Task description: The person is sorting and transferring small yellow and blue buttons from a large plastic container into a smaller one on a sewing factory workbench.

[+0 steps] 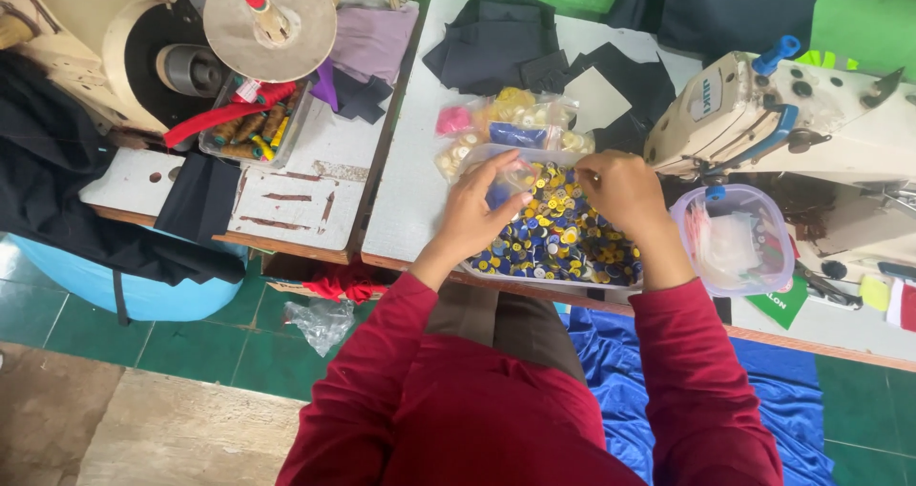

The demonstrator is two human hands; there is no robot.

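Glossy plastic buttons [563, 233] in a clear plastic tray [477, 154] (smooth-walled); matt dark cloth pieces [496, 42] on worn painted tabletop [410, 190].

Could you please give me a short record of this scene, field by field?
setting: white table between two sewing machines
left hand: over the button tray, fingertips pinched on something too small to tell
right hand: over the same tray, fingers curled, grip unclear
tray contents: mostly blue and yellow buttons
behind tray: clear bags of buttons, dark fabric pieces
right of tray: lidded tub beside the right-hand machine
left: box of thread spools
below: blue cloth under the table edge
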